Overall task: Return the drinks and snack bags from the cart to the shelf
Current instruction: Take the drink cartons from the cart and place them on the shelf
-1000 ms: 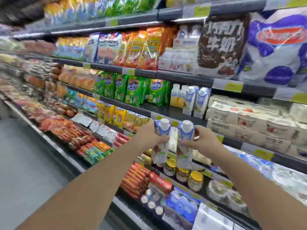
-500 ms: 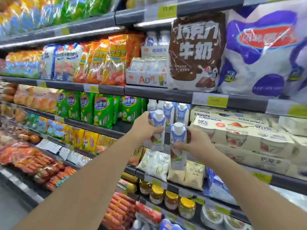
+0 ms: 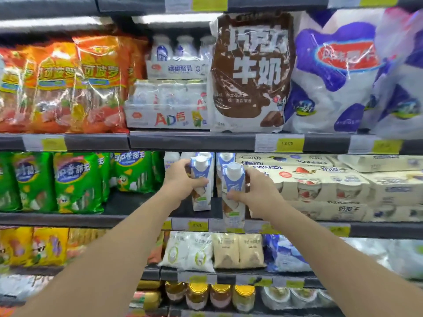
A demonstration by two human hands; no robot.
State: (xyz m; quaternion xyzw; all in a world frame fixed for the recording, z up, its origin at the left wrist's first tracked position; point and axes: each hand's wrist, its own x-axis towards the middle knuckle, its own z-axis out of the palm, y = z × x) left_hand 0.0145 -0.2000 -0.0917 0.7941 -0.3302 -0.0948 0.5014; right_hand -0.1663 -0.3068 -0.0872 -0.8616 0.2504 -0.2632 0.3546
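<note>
At the centre of the frame, the left hand (image 3: 180, 179) has its grip closed around a white-and-blue carton (image 3: 201, 183) standing upright over the shelf (image 3: 128, 219). Just to its right, the right hand (image 3: 256, 193) clasps a second carton (image 3: 233, 193), upright and lower, its base in front of the shelf edge. More cartons (image 3: 225, 160) stand behind, green bags (image 3: 77, 181) at left.
</note>
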